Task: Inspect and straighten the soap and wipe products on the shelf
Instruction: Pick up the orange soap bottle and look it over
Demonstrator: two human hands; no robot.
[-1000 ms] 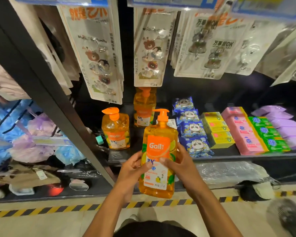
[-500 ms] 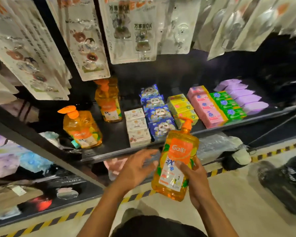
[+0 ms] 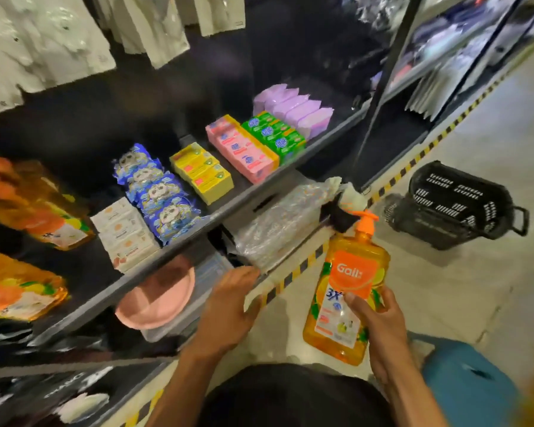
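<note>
My right hand (image 3: 379, 328) grips an orange pump bottle of soap (image 3: 349, 288) by its lower body, upright, out over the floor in front of the shelf. My left hand (image 3: 228, 306) is empty with relaxed fingers, hovering below the shelf's front edge (image 3: 179, 241). On the shelf lie rows of blue wipe packs (image 3: 158, 192), white soap boxes (image 3: 124, 232), yellow soap boxes (image 3: 204, 171), pink soap boxes (image 3: 241, 149), green soap boxes (image 3: 275, 134) and purple packs (image 3: 296, 109). Two more orange bottles (image 3: 34, 208) stand blurred at the left.
A black shopping basket (image 3: 457, 204) sits on the floor to the right. Below the shelf are a pink dish (image 3: 161, 294) and a plastic-wrapped bundle (image 3: 278, 223). Hanging blister packs (image 3: 43, 50) fill the top. Yellow-black tape (image 3: 293, 275) lines the floor edge.
My view swung right and down. The bottle moved right, away from the shelf, now held by my right hand alone. My left hand let go and hangs free.
</note>
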